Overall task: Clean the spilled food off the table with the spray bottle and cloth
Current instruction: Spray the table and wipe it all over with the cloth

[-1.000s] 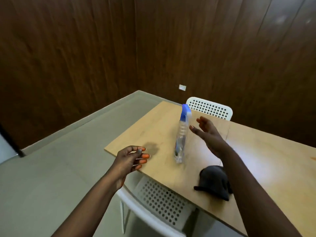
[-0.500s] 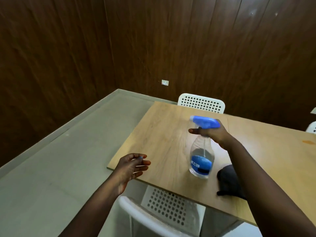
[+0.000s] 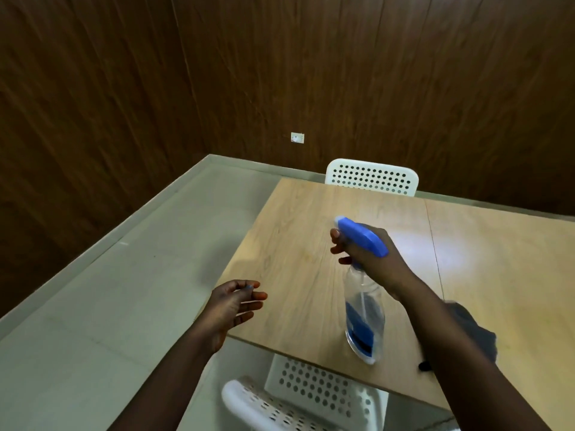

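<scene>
My right hand (image 3: 373, 259) grips the neck of a clear spray bottle (image 3: 364, 318) with a blue trigger head and blue label. The bottle is tilted, its nozzle pointing away to the left and its base hanging just over the near part of the light wooden table (image 3: 295, 244). A dark cloth (image 3: 473, 331) lies on the table to the right, partly hidden behind my right forearm. My left hand (image 3: 233, 303) hovers beside the table's near left corner, fingers loosely curled, holding nothing. No spilled food shows in this view.
A white perforated chair (image 3: 371, 177) stands at the table's far edge against the dark wood-panelled wall. Another white chair (image 3: 298, 396) is tucked under the near edge below my hands. Grey floor spreads to the left.
My right hand took hold of the spray bottle and lifted it, tilting it off the table. The view swung right. My left hand stayed near the corner.
</scene>
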